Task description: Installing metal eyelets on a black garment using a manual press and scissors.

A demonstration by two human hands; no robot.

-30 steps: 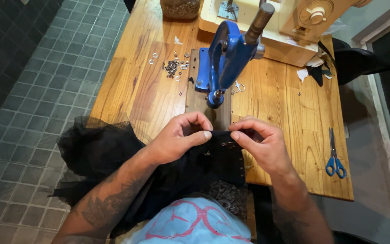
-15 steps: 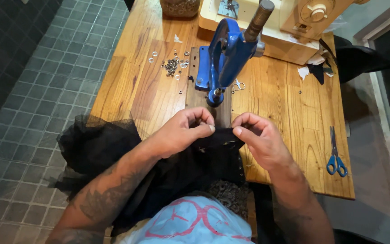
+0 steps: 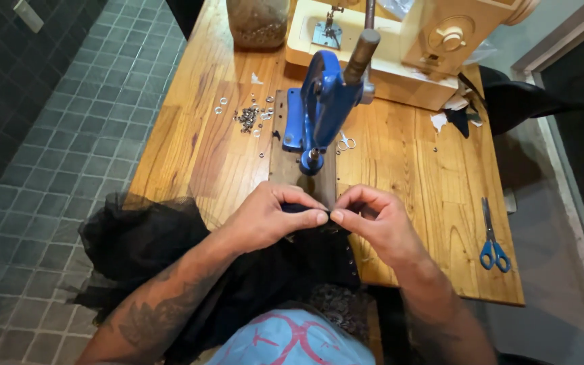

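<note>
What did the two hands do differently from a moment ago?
Both hands drew closer until their fingertips nearly meet: the left hand and right hand keep pinching the edge of the black net fabric. The blue metal hand press, the blue-handled scissors and the loose silver eyelets stayed put.

— What are you pinching there?
— Black fabric point(image 3: 285, 270), sheer and gathered; its edge is up on the wooden table point(image 3: 414, 196), just below the blue press point(image 3: 322, 111).
— And the rest?
— It spills over the table's near edge, bunching down at your left.
</note>
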